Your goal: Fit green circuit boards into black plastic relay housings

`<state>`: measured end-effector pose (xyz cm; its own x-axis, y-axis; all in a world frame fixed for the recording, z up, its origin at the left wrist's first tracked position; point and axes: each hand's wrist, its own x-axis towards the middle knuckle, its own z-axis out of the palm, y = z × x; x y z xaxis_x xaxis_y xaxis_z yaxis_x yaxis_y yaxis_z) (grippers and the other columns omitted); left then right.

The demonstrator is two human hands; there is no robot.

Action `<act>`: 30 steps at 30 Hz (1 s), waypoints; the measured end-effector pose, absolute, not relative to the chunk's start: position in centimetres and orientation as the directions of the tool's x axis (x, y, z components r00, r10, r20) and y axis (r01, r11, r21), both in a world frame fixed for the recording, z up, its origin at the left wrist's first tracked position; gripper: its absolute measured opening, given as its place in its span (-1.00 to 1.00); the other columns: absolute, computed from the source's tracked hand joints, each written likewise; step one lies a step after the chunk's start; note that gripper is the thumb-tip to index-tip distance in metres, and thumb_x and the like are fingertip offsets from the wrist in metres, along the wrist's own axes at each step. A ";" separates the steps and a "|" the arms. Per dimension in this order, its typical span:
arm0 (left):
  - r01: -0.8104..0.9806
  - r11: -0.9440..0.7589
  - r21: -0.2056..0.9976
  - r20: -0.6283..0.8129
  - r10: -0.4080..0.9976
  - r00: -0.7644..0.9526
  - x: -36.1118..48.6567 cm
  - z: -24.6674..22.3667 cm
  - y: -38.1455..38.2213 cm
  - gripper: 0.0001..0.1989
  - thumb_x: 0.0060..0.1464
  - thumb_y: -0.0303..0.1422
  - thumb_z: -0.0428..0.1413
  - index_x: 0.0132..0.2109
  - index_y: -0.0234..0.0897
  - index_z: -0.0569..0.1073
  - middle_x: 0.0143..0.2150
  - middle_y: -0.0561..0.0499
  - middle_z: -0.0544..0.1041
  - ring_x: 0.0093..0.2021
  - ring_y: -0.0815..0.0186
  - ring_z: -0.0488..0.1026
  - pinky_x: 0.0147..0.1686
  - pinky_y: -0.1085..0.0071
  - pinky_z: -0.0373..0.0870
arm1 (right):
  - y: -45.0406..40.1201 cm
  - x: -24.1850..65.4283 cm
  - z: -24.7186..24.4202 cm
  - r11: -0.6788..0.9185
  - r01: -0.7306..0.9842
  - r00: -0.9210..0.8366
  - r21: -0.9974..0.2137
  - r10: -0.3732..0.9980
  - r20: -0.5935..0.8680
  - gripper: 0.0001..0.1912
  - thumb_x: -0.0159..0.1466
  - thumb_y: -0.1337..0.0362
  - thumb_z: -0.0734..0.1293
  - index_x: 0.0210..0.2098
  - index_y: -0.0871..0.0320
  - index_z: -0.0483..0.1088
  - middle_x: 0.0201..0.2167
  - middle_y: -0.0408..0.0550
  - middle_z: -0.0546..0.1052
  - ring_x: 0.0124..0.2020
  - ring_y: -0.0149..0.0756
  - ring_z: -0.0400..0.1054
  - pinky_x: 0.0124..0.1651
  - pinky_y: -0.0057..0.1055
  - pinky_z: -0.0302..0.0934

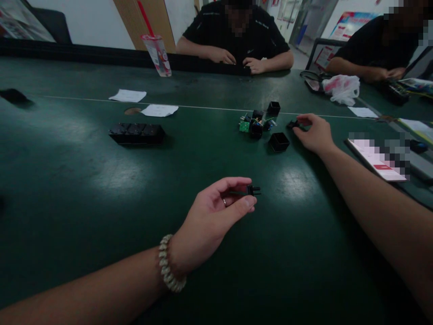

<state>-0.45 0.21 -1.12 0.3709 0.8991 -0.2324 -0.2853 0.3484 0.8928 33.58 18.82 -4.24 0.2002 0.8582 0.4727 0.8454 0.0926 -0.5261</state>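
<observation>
My left hand is closed in a pinch on a small black plug piece, whose prongs point to the right. It is raised over the front of the green table. Farther off to the right, my right hand has its thumb and fingers closed on a small black part at the table surface; its exact kind is too small to tell. Left of that hand stand an open black square housing and a second such housing. Beside them lies a cluster of small green circuit boards and black pieces.
A row of joined black blocks lies at left, with white papers behind it. A cup with a red straw stands at the back. A phone and a plastic bag are at right. Two people sit across the table.
</observation>
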 end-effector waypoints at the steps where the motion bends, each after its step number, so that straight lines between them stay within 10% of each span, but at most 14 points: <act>1: -0.285 0.347 0.894 -0.232 0.900 0.369 -0.4 -1.1 0.2 -0.64 0.11 -0.32 0.46 0.05 -0.18 0.66 -0.06 -0.02 0.70 -0.03 0.21 0.64 0.04 0.22 0.61 | 18.8 33.6 -4.3 0.100 0.842 0.203 -0.529 0.851 0.484 -0.70 0.16 0.39 0.49 -0.09 0.14 0.57 -0.13 0.10 0.70 -0.09 0.02 0.60 0.13 0.01 0.47; 12: -0.296 0.344 0.891 -0.233 0.906 0.353 -0.3 -0.9 0.1 -0.65 0.10 -0.33 0.46 0.04 -0.21 0.67 -0.07 -0.03 0.70 -0.04 0.21 0.65 0.02 0.23 0.61 | 18.6 33.9 -5.3 0.202 0.748 0.241 -0.632 0.805 0.542 -0.80 0.30 0.41 0.30 -0.11 0.12 0.48 -0.34 0.05 0.65 -0.31 -0.09 0.62 -0.18 -0.12 0.54; 30: -0.300 0.353 0.886 -0.234 0.900 0.367 -0.4 -1.1 0.3 -0.64 0.12 -0.33 0.45 0.05 -0.20 0.66 -0.05 -0.03 0.69 -0.02 0.21 0.64 0.00 0.26 0.61 | 17.1 32.2 -4.5 0.351 0.808 -0.097 -0.472 0.871 0.482 -0.68 0.20 0.30 0.44 -0.05 0.10 0.61 -0.12 0.09 0.71 -0.11 0.06 0.59 0.00 0.05 0.53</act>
<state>-0.42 0.28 -1.08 0.3671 0.9002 -0.2344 -0.3003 0.3531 0.8861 32.19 17.08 -4.45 -0.0965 0.8706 0.4825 0.8084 0.3514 -0.4723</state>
